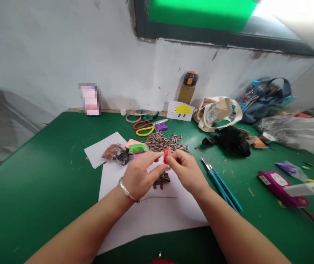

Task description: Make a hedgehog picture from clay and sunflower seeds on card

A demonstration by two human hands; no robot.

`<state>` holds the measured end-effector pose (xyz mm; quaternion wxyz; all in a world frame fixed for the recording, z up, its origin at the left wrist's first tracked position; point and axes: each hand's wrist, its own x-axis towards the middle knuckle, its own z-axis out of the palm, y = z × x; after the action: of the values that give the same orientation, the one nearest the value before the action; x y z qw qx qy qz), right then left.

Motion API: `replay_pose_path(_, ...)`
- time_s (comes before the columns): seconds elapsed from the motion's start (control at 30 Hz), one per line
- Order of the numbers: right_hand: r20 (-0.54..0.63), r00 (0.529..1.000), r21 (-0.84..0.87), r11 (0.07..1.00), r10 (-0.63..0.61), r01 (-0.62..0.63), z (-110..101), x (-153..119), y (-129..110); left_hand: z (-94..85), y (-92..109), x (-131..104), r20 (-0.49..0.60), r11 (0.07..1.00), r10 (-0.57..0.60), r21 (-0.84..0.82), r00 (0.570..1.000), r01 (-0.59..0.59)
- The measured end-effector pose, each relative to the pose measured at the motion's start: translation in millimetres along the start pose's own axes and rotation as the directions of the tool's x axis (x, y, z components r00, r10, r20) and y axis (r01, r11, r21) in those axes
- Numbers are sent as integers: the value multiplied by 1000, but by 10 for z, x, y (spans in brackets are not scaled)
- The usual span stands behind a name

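Both arms reach in from the near edge of the worktop point(49, 165), forearms slanting inward until the hands almost meet over the white paper point(137, 227). The right hand point(185, 170) bends at the wrist, its grip clamped on a small red piece point(167, 154) between thumb and fingers, raised above the paper. The left hand point(143, 167) faces it, thumb and forefinger parted and pointing at the piece; their tips seem to be at its side, though I cannot tell whether they touch it. Below lies a seed-covered figure point(162, 179), partly hidden.

Green surface stretches from the paper to the left edge. Toward the far edge, a seed pile point(159, 141) and the green packet point(137, 148) stand close beyond the hands. Rightward, blue cutters point(224, 190) lie just beside the right forearm, with a magenta device point(281, 189) nearer the right edge.
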<state>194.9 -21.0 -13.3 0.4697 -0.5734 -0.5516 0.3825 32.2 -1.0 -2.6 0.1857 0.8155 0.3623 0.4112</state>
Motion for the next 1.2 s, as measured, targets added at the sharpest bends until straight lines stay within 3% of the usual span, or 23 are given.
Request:
replay_pose_path(0.1, 53, 999, 62, 998, -12, 9, 37, -21, -24, 36, 58, -9, 101, 979, -127, -149, 987, 142)
replay_pose_path(0.27, 156, 988, 192, 981, -4, -26, 1, 6, 2, 53, 69, 5, 167, 914, -258, -277, 952, 296)
replay_pose_path(0.4, 216, 976, 209, 975, 28, -74, -39, 29, 19, 89, 30, -6, 165, 923, -253, -253, 953, 288)
replay_pose_path(0.67, 229, 969, 117, 986, 92, -121, -21, 16, -33, 115, 19, -4, 126, 954, -252, -134, 960, 268)
replay_pose_path(1.2, 288, 955, 102, 990, 67, -100, -73, 21, 6, 97, 33, -3, 176, 967, -211, -110, 962, 232)
